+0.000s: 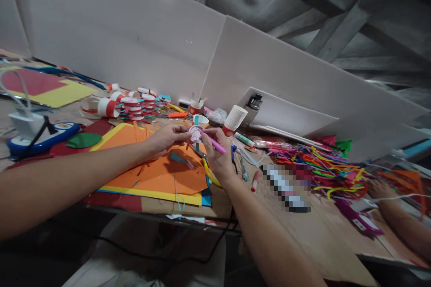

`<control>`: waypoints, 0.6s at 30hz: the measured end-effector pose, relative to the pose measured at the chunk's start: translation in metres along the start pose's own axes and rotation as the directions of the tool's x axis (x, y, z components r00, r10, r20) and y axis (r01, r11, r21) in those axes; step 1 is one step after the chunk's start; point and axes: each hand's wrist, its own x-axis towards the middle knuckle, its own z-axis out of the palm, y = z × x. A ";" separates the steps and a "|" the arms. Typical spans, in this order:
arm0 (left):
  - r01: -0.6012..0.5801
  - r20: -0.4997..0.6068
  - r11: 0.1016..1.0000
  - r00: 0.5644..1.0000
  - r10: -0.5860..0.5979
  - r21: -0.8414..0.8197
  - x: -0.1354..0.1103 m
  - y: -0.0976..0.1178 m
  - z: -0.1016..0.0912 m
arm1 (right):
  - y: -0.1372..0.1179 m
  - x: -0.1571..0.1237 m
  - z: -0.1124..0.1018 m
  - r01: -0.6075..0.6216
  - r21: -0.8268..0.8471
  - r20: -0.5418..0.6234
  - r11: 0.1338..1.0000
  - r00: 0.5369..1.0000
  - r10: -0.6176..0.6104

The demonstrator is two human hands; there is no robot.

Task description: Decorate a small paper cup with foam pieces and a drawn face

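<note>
Pink pen (215, 144) in our right hand (219, 159), and its tip points up and to the left, right onto the small round white disc (195, 133); the long axis runs from that tip down to the right, across our fingers. Our right fingers curl narrow around the barrel in a writing grip. Our left hand (167, 139) pinches the disc by its left edge, thumb and fingertips closed on it, face towards us, just above the orange paper (158, 177). Reddish marks show on the disc, too small to read. Just beyond stands an upturned paper cup (235, 119), with no lettering we can make out. Off to the right lies a tangle of coloured pipe cleaners (319, 166), and another person's hand (379, 188) rests beside it.
</note>
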 end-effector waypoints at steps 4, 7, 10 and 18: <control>-0.021 0.020 0.999 1.000 0.020 0.029 0.001 -0.003 -0.001 | 0.004 -0.001 0.000 -0.011 -0.012 0.023 1.000 1.000 0.012; -0.027 0.033 0.999 0.999 0.026 0.033 0.000 -0.003 -0.001 | 0.005 -0.002 0.001 -0.006 -0.023 0.041 1.000 0.999 0.007; -0.031 0.037 0.999 0.999 0.029 0.034 -0.001 -0.001 0.000 | 0.006 -0.002 0.001 0.001 -0.027 0.044 1.000 0.999 0.000; -0.043 0.022 0.997 0.999 0.042 0.064 -0.005 0.004 0.004 | 0.005 -0.002 0.001 -0.001 -0.039 0.061 0.999 0.998 0.003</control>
